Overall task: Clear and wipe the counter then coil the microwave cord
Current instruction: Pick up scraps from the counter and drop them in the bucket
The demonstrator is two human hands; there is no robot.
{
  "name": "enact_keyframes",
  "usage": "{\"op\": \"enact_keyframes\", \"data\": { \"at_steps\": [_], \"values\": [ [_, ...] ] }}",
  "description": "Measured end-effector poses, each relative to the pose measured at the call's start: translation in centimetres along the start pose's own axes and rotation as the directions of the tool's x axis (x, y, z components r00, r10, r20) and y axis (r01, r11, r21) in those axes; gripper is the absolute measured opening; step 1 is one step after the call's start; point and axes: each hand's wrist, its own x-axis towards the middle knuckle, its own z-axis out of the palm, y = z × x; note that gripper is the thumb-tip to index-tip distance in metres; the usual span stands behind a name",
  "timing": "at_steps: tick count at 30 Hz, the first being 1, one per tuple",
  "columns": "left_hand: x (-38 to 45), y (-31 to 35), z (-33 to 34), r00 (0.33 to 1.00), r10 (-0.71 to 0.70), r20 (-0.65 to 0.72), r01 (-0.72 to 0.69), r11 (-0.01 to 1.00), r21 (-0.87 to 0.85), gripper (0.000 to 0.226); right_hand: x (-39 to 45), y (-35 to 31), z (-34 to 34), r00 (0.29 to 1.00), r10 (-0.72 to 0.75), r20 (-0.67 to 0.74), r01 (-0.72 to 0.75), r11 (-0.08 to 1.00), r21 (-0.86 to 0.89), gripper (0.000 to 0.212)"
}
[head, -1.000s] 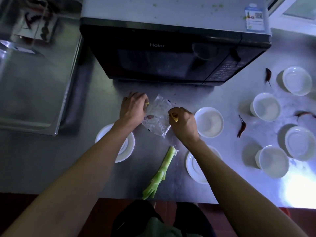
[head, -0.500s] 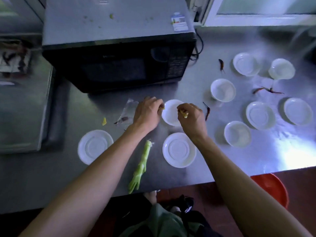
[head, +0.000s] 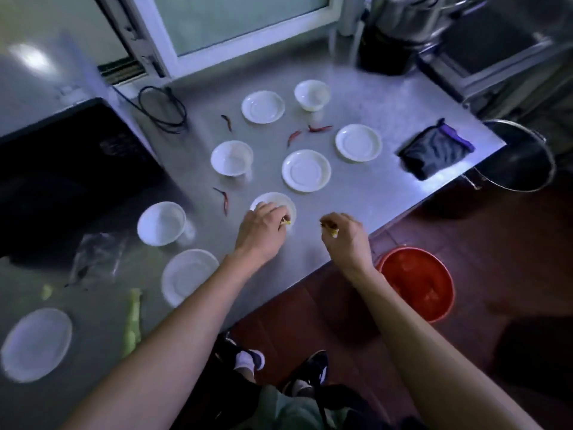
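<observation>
My left hand (head: pixel 260 234) pinches a small yellow scrap (head: pixel 286 222) over a white bowl (head: pixel 280 202) on the steel counter (head: pixel 381 187). My right hand (head: pixel 345 240) holds another yellow scrap (head: pixel 333 232) at the counter's front edge, left of a red bucket (head: pixel 417 282) on the floor. The black microwave (head: pixel 62 169) stands at the left, its dark cord (head: pixel 162 108) looped behind it. Several white saucers and bowls, red chillies (head: pixel 225 200), a clear plastic bag (head: pixel 96 259) and a green stalk (head: pixel 133 324) lie on the counter.
A dark cloth (head: pixel 434 152) lies at the counter's right corner. A large metal pot (head: pixel 524 156) stands beyond that corner, lower down. A window frame (head: pixel 235 57) runs along the back. My shoes (head: pixel 313 366) are on the red-brown floor below.
The view has swung right, so the microwave now sits at the left. Both hands moved right along the counter with their yellow scraps, away from the plastic bag; the right hand nears the bucket.
</observation>
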Motion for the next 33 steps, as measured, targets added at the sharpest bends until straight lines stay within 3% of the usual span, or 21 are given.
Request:
{"op": "enact_keyframes", "data": {
  "at_steps": [7, 16, 28, 33],
  "values": [
    [2.4, 10.7, 6.5, 0.969, 0.156, 0.194, -0.172, 0.982, 0.072, 0.011, -4.1, 10.1, -8.4, 0.98, 0.141, -0.137, -0.145, 0.989, -0.015, 0.015],
    [5.4, 18.5, 14.7, 0.887, 0.292, 0.358, -0.313, 0.95, 0.001, 0.009, -8.0, 19.6, -11.5, 0.895, 0.415, -0.165, -0.417, 0.909, 0.023, 0.017],
    [11.6, 21.7, 27.7, 0.716, 0.368, 0.594, -0.371, 0.92, -0.123, 0.009, -7.3, 30.3, -10.9, 0.679, 0.729, -0.08, -0.73, 0.683, 0.024, 0.021],
    [13.3, 22.3, 33.0, 0.695, 0.352, 0.627, -0.341, 0.929, -0.144, 0.009, -6.8, 35.0, -8.3, 0.578, 0.813, -0.071, -0.807, 0.583, 0.096, 0.024]
  ]
}}
